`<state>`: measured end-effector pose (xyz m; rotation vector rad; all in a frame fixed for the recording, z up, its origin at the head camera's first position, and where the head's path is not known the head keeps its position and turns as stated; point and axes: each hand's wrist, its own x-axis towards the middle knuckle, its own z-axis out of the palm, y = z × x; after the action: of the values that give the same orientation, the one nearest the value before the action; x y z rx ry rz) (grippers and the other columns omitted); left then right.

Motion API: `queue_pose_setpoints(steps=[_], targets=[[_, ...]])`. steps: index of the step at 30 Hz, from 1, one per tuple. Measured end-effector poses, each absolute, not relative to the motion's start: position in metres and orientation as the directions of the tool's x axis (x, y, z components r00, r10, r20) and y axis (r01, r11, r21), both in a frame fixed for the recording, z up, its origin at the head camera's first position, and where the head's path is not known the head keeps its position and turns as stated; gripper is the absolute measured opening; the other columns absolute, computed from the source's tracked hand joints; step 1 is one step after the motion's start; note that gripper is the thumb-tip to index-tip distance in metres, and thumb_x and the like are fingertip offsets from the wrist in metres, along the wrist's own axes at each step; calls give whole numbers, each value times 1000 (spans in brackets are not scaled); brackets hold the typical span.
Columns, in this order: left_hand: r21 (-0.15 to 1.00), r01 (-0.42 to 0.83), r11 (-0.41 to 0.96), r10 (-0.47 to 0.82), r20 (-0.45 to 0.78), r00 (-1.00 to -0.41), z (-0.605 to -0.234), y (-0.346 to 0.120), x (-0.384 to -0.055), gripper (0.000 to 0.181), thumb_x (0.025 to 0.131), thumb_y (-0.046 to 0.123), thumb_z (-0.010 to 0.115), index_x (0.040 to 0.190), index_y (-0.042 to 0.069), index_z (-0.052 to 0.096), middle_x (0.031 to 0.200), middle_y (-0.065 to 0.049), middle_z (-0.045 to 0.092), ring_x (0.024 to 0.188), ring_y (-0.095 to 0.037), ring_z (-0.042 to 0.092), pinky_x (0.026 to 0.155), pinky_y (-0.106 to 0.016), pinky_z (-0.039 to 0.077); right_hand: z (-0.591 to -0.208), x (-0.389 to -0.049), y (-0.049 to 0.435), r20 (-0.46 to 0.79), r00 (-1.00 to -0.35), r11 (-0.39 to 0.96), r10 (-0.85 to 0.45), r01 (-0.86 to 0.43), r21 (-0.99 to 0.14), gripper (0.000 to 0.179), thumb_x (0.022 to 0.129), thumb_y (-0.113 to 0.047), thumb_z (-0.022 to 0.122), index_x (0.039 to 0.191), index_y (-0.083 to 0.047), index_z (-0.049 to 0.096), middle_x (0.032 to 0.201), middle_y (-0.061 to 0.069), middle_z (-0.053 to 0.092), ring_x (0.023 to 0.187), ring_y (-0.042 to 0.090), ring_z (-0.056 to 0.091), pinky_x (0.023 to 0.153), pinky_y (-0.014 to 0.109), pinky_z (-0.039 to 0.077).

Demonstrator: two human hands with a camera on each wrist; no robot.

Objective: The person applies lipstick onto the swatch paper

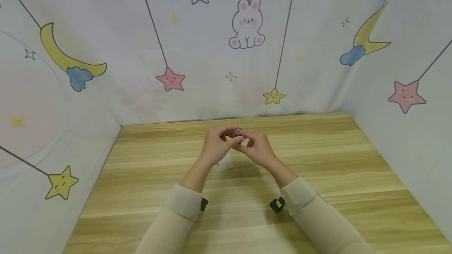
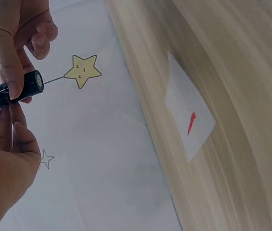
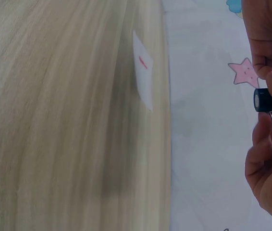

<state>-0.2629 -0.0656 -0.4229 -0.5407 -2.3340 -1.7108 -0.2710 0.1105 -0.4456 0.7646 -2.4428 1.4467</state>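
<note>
Both hands hold a small dark lipstick tube [image 1: 238,132] above the far part of the table. My left hand [image 1: 214,145] pinches it from the left with thumb and fingers. From the right, my right hand [image 1: 259,150] pinches it too, the fingertips of both hands close together. In the left wrist view the tube [image 2: 30,85] shows a pale round label on its end. Fingers cover much of its length, and no bare lipstick shows. Below the hands a white paper [image 2: 181,98] with a red stroke [image 2: 191,123] lies on the table, partly hidden by my left hand in the head view.
The wood-grain table [image 1: 148,191] ends at a white cloth wall [image 1: 212,50] printed with stars, moons and a rabbit. More cloth hangs on the left and right sides. A black wrist camera [image 1: 277,205] sits at the right cuff, another [image 1: 204,204] at the left.
</note>
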Motion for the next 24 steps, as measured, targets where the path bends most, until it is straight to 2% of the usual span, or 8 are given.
queue_pose_setpoints(steps=[3, 6, 13, 16, 19, 21, 24], targets=[[869, 388, 306, 209, 336, -918, -433, -65, -266, 22, 87, 22, 82, 105, 9, 77, 93, 3, 75, 83, -11, 65, 65, -25, 48, -453, -274, 112, 385, -855, 481, -349, -515, -709, 26, 86, -20, 84, 110, -11, 78, 102, 2, 76, 53, 13, 47, 48, 24, 40], [862, 364, 353, 231, 297, -927, -443, -65, -268, 24, 87, 23, 82, 106, 10, 77, 95, 4, 75, 86, -10, 66, 69, -27, 50, -461, -277, 113, 338, -871, 554, -358, -489, -673, 27, 85, -23, 85, 108, -10, 78, 100, 4, 75, 55, 10, 48, 50, 24, 42], [869, 325, 373, 250, 243, -937, -458, -62, -273, 20, 88, 22, 81, 105, 12, 77, 96, 5, 75, 90, -11, 67, 74, -32, 53, -475, -280, 116, 283, -890, 608, -358, -452, -653, 27, 85, -23, 85, 107, -10, 78, 99, 5, 75, 56, 10, 50, 56, 29, 47], [870, 316, 378, 262, 227, -938, -464, -61, -276, 17, 87, 22, 82, 101, 13, 77, 94, 5, 75, 89, -10, 68, 74, -31, 53, -481, -282, 116, 267, -899, 625, -347, -434, -649, 26, 85, -23, 85, 105, -10, 78, 102, 5, 75, 67, 13, 59, 68, 35, 54], [869, 308, 388, 279, 208, -938, -471, -60, -279, 16, 86, 21, 83, 98, 13, 77, 92, 5, 75, 88, -10, 68, 73, -29, 54, -488, -282, 117, 244, -910, 651, -335, -411, -639, 22, 85, -23, 84, 103, -10, 79, 102, 5, 75, 84, 17, 68, 83, 41, 55], [866, 305, 396, 289, 198, -937, -475, -59, -281, 16, 86, 20, 83, 98, 13, 76, 93, 4, 75, 88, -11, 68, 72, -29, 54, -491, -282, 118, 229, -916, 665, -329, -397, -633, 20, 85, -22, 84, 102, -11, 79, 102, 4, 75, 94, 20, 69, 87, 42, 55], [862, 293, 414, 297, 177, -938, -481, -59, -282, 19, 85, 19, 83, 100, 11, 76, 94, 2, 75, 89, -12, 69, 73, -28, 56, -495, -281, 118, 212, -919, 682, -333, -390, -619, 21, 85, -20, 84, 102, -9, 78, 102, 5, 75, 98, 24, 70, 88, 43, 55]])
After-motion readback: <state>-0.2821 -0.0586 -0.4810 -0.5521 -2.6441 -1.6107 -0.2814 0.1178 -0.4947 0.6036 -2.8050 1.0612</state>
